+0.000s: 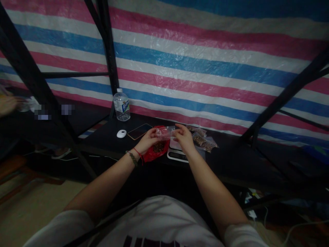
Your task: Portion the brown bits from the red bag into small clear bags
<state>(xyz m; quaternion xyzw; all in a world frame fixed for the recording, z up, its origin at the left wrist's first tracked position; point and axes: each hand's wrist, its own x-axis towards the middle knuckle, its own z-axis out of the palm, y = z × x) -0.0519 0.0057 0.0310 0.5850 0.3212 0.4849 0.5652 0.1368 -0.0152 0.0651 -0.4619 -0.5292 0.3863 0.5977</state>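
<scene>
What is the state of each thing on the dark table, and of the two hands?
Left hand: pinches the clear bag.
Right hand: pinches the clear bag too.
Clear bag: held up over the red bag; contents unclear.
Red bag: open, brown bits inside.
Water bottle: upright, capped.
Phone: flat, screen dark.
Small packed bags: lying flat, brown contents inside.

Scale partly hidden, bottle label unreadable, blurred patch at left

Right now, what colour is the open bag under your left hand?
Red: the open bag, below the clear bag, best in head view.
</scene>
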